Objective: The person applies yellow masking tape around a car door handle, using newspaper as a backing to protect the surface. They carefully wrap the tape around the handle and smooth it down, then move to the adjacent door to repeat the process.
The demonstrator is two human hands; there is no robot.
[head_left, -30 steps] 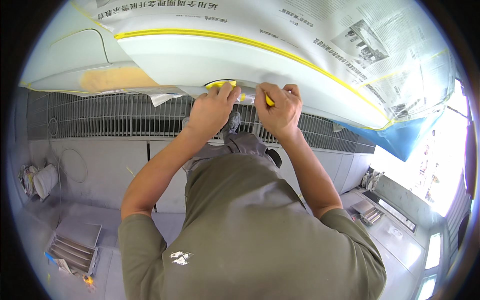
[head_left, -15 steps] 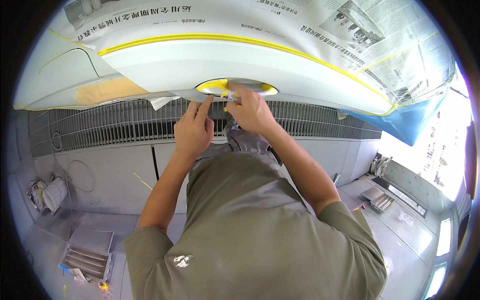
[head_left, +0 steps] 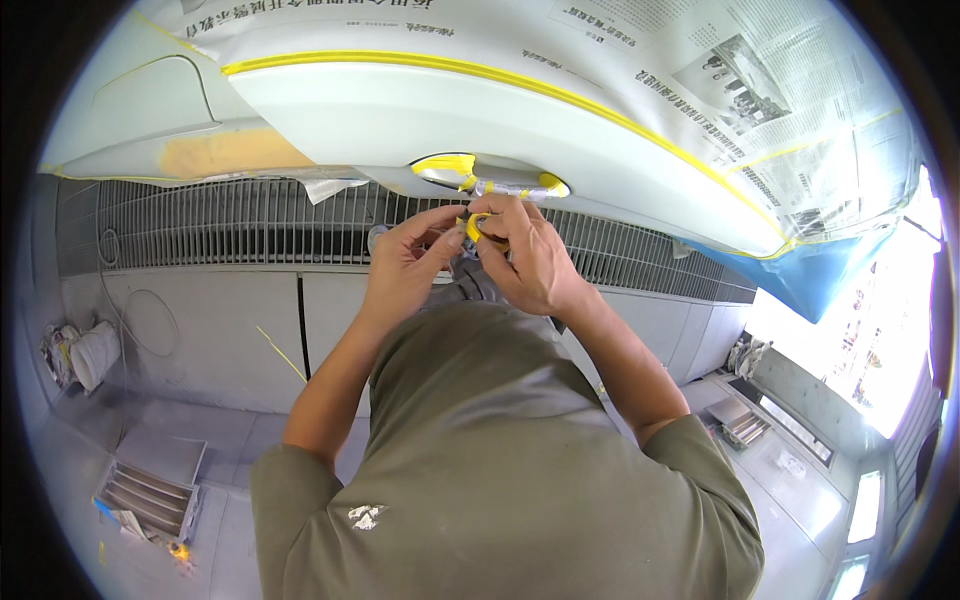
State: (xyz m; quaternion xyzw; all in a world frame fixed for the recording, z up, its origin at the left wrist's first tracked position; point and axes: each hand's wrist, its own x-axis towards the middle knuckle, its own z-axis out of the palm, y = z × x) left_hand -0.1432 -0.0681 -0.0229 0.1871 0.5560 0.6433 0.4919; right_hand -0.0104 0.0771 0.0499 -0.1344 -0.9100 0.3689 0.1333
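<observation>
A car door panel (head_left: 330, 110) in pale paint has a handle (head_left: 515, 188) partly wrapped in yellow masking tape (head_left: 447, 166) and some clear film. Just below the handle, my right hand (head_left: 535, 258) holds a small roll of yellow masking tape (head_left: 477, 228) in curled fingers. My left hand (head_left: 402, 272) is beside it, thumb and forefinger pinched on what looks like the loose end of that tape. Both hands are apart from the door, fingertips almost meeting. The fingers hide part of the roll.
Newspaper (head_left: 640, 50) masks the panel above a yellow tape line (head_left: 400, 60). An orange-tan patch (head_left: 230, 152) marks the left panel. Blue sheeting (head_left: 790, 270) hangs at right. Floor grating (head_left: 240, 220) runs under the car. A slatted metal unit (head_left: 150, 495) is at lower left.
Both hands have come off the handle and drawn down toward me, meeting at the tape roll. The yellow roll now shows in the right hand. The view has shifted slightly.
</observation>
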